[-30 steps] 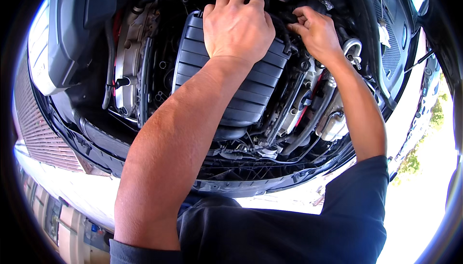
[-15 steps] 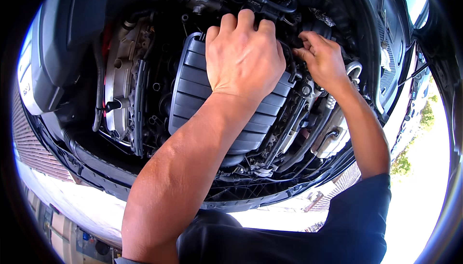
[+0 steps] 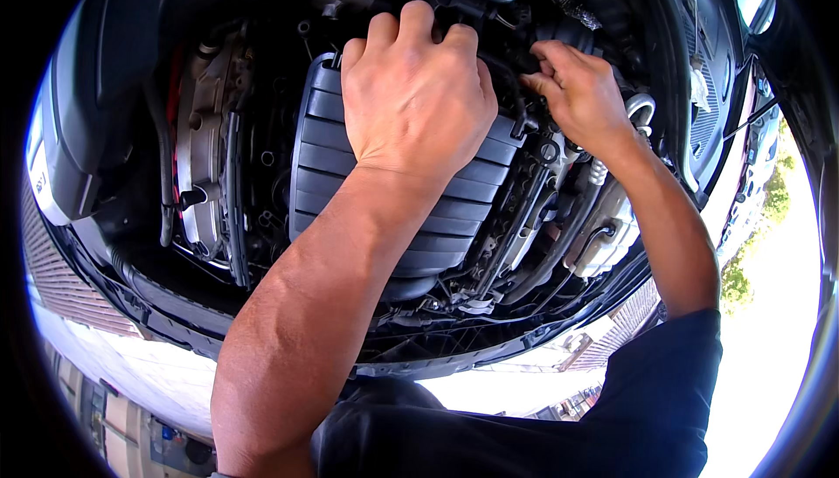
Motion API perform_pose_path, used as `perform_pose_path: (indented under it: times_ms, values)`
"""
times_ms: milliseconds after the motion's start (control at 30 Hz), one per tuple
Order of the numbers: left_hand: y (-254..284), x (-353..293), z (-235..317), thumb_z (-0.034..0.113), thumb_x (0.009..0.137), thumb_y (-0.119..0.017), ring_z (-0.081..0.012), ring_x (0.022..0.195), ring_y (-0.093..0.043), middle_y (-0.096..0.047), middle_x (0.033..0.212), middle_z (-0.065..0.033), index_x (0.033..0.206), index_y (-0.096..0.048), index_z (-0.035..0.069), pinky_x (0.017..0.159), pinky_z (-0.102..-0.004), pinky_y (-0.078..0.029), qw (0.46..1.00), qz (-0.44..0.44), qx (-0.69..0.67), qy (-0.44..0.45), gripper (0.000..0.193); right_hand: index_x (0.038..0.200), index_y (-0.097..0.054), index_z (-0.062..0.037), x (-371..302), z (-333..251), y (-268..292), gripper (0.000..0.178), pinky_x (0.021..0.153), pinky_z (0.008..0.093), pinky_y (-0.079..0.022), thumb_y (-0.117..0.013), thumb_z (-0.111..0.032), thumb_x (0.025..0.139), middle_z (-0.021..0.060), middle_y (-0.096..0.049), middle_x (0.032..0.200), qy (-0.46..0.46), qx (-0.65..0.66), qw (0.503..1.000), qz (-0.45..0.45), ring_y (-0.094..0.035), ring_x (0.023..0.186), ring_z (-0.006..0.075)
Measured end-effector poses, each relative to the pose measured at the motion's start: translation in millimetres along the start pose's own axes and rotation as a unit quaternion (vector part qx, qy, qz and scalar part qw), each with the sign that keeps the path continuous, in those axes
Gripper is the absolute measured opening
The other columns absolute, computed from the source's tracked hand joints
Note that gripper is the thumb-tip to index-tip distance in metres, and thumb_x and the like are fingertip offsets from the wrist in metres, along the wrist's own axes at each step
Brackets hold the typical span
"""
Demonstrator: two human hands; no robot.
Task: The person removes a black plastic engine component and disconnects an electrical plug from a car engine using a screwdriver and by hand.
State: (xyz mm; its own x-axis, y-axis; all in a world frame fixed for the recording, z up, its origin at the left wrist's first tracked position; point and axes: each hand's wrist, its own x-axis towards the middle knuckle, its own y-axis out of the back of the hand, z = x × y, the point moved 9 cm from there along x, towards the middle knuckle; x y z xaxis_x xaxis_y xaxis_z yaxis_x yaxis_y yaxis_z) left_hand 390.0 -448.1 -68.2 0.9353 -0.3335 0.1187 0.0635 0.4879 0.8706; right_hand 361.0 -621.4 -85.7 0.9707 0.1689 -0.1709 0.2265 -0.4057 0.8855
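Through my feed I read nothing — the marks (image 3: 38, 183) on the pale panel (image 3: 59, 205) at the left edge of the engine bay (image 3: 179, 331) are too small.

Black ribbed engine cover (image 3: 459, 220), whitish reservoir (image 3: 605, 249), navy sleeve (image 3: 657, 377)

The big black cover (image 3: 454, 220) looks like smooth plastic with a soft shine. The long silver part (image 3: 204, 128) looks like bumpy, dull metal. The pale tank (image 3: 607, 242) looks like plastic. The foil (image 3: 577, 13) is crinkly and shiny. The dark sleeve (image 3: 660, 373) is matt cloth.
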Motion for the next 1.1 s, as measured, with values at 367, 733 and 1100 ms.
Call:
perform_pose_path:
  times_ms: [367, 733, 1100]
  values:
    - [-3.0, 1.9, 7.6, 0.019, 0.091, -0.063, -0.0290, 0.097, -0.066, -0.068, 0.101, -0.0071, 0.103, -0.079, 0.012, 0.085, -0.0444, -0.050, 1.000, 0.011, 0.023, -0.001, 0.022, 0.112, -0.063, 0.0016, 2.7, 3.0, -2.2, 0.031, 0.071, 0.0402, -0.055, -0.077, -0.013, 0.088, 0.0208, -0.070, 0.092, 0.042, -0.037, 0.998, -0.003, -0.070, 0.083, 0.0386]
    - [-2.5, -1.1, 1.2, 0.018, 0.093, -0.061, -0.0301, 0.098, -0.066, -0.068, 0.102, -0.0074, 0.106, -0.080, 0.012, 0.087, -0.0450, -0.051, 0.999, 0.007, 0.030, -0.012, 0.024, 0.111, -0.063, 0.0007, -0.6, -0.1, -3.2, 0.028, 0.066, 0.0394, -0.052, -0.076, -0.010, 0.089, 0.0174, -0.067, 0.086, 0.054, -0.038, 0.998, -0.002, -0.066, 0.073, 0.0358]
    - [-4.9, 5.2, 11.6, 0.014, 0.090, -0.060, -0.0316, 0.101, -0.063, -0.067, 0.105, -0.0093, 0.111, -0.078, 0.011, 0.088, -0.0453, -0.049, 0.999, -0.028, 0.026, 0.030, 0.027, 0.111, -0.064, -0.0066, -6.1, -1.5, 14.9, 0.029, 0.075, 0.0467, -0.058, -0.073, -0.027, 0.092, 0.0128, -0.068, 0.098, 0.007, -0.062, 0.997, -0.037, -0.071, 0.090, 0.0369]
